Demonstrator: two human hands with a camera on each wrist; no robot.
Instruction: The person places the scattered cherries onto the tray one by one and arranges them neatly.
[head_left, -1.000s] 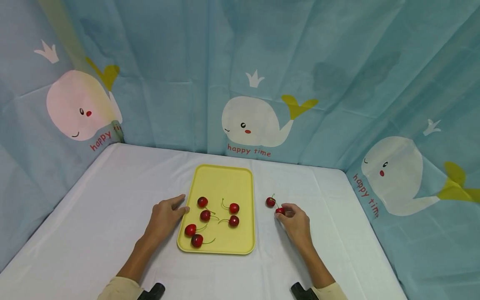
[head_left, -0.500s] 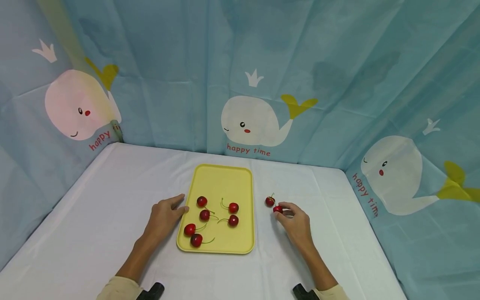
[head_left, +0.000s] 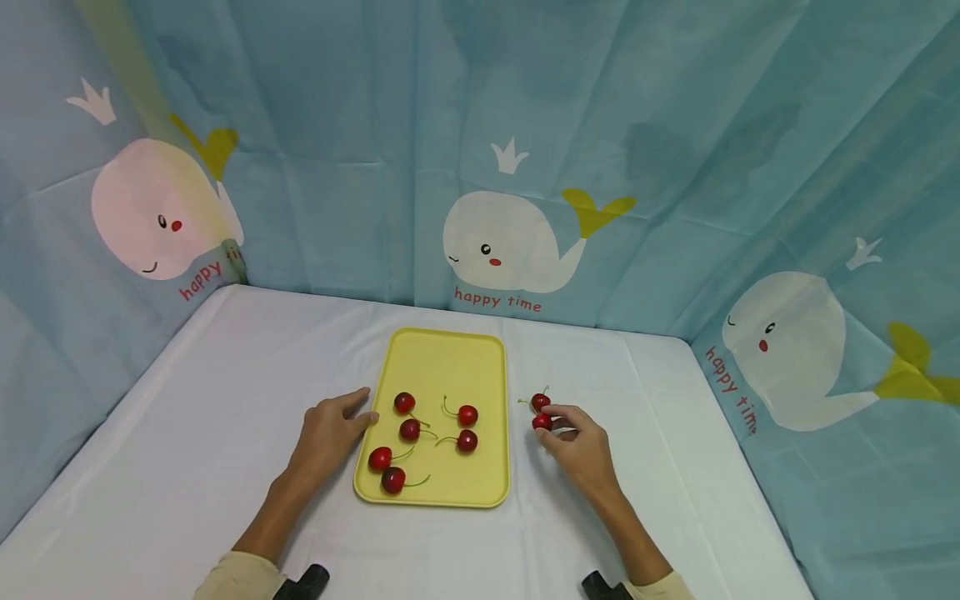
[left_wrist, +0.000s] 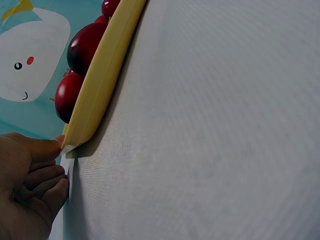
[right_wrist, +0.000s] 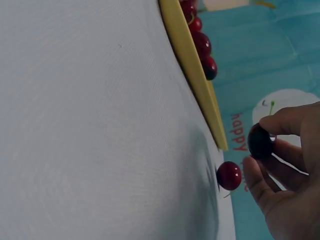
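Note:
My left hand (head_left: 327,429) is at the left edge of a yellow tray (head_left: 442,358), with the thumb on the rim and the index finger stretched along the edge. In the left wrist view the thumb touches the tray's rim (left_wrist: 95,100), the other fingers loosely bent below it. Between thumb and fingertips, my right hand (head_left: 583,446) pinches a dark red cherry (right_wrist: 260,141), raised off the cloth in the right wrist view. Just beyond it, another cherry (head_left: 539,401) lies on the white cloth, right of the tray.
Several stemmed cherries lie in the tray: a left group, including a front cherry (head_left: 393,480), and two right of centre, one being the upper cherry (head_left: 467,415). A white cloth (head_left: 675,467) covers the table. A blue whale-print curtain (head_left: 337,167) stands behind.
My right hand has moved left toward the tray with the pinched cherry, which now sits in front of the other loose cherry. My left hand and the tray stay where they were.

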